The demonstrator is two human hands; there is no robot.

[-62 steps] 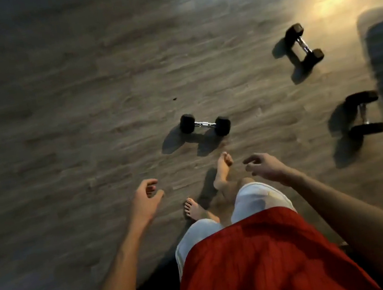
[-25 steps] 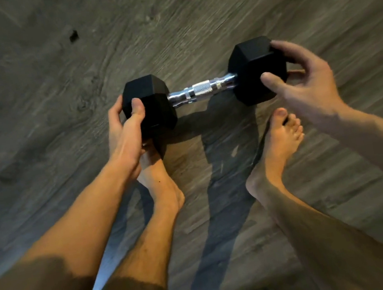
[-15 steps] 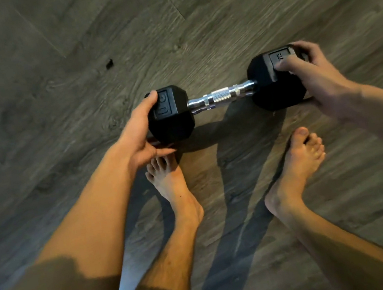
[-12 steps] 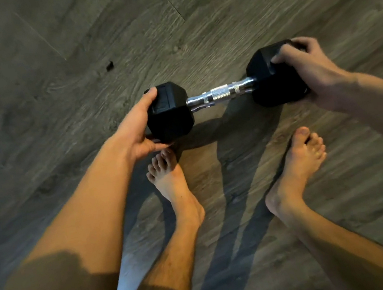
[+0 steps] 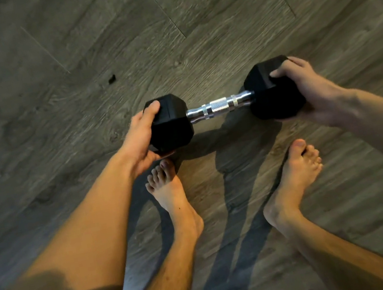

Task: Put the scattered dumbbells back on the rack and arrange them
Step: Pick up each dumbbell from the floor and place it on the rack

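Note:
A dumbbell [image 5: 221,107] with two black hexagonal heads and a chrome knurled handle hangs just above the wood floor, in front of my bare feet. My left hand [image 5: 139,138] grips its left head, fingers over the top and thumb underneath. My right hand [image 5: 308,88] grips the right head, fingers curled over the top and outer face. The handle between the heads is bare. The rack and the other dumbbells are out of view.
Grey-brown wood plank floor [image 5: 75,101] fills the view, with a small dark speck [image 5: 111,78] on it beyond the dumbbell. My left foot [image 5: 171,194] and right foot [image 5: 296,177] stand directly below the dumbbell. Long shadows run toward me between the legs.
I walked up to the dumbbell and bent down. Both hands took hold of its heads, and it has lifted slightly off the floor and turned a little in my grip.

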